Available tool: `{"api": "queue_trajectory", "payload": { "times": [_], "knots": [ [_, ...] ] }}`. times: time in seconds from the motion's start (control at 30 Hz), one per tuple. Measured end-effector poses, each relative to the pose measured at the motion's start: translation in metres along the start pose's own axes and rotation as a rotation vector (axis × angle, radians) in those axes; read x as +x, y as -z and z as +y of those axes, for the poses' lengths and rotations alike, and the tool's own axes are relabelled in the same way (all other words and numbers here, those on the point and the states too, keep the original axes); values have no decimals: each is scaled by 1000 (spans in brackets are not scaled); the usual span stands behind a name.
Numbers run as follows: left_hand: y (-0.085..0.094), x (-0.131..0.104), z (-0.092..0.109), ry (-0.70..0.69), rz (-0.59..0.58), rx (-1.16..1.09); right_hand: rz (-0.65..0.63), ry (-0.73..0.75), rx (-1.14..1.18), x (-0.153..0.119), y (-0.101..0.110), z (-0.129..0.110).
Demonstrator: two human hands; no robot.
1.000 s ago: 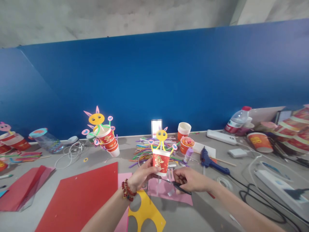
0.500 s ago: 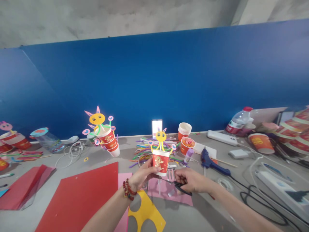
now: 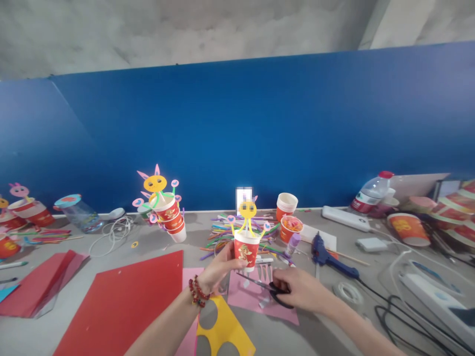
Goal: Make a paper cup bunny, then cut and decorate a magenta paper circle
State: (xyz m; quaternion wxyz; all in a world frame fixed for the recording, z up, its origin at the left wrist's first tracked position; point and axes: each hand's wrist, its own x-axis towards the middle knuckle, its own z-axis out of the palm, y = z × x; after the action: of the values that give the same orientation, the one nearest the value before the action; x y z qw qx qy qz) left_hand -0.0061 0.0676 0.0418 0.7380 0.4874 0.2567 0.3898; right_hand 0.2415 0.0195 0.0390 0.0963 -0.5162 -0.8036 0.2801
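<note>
My left hand [image 3: 223, 266], with a red bead bracelet at the wrist, holds a red and white paper cup [image 3: 247, 249] upright. A yellow face [image 3: 248, 209] and heart-marked discs on yellow stems rise from the cup. Fingers of my right hand [image 3: 293, 287] are closed round the black handles of scissors [image 3: 260, 283]. Their blades point left, just under the cup, over a pink sheet [image 3: 243, 298]. Short white strips [image 3: 265, 272] lie near the right fingers.
Colored pipe cleaners [image 3: 222, 232] lie behind the cup. A red sheet [image 3: 129, 301] and a yellow cut-out sheet [image 3: 222, 329] are front left. On the right are a blue glue gun [image 3: 330, 259], black cable, power strip [image 3: 434, 301] and bottle [image 3: 371, 193]. Finished cup figures [image 3: 166, 212] stand left.
The scissors show more of their length below the cup, and my right hand has moved slightly right and down. My left hand still holds the cup. The view has tilted up a little.
</note>
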Motion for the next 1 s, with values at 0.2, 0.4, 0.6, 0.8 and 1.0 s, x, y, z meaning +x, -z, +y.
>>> {"api": "queue_trajectory", "payload": {
  "times": [0.2,0.4,0.6,0.8,1.0],
  "knots": [
    [26,10,0,-143,106,114,149,-18,-155,-5,-20,-7],
    [71,21,11,-270,290,228,211,-12,-96,3,-49,-1],
    [118,42,9,-337,461,378,275,6,-11,9,-68,18],
    [153,69,3,-355,569,499,257,9,86,11,-69,26],
    [170,77,-2,-341,635,604,245,9,117,11,-67,27]
  ]
}}
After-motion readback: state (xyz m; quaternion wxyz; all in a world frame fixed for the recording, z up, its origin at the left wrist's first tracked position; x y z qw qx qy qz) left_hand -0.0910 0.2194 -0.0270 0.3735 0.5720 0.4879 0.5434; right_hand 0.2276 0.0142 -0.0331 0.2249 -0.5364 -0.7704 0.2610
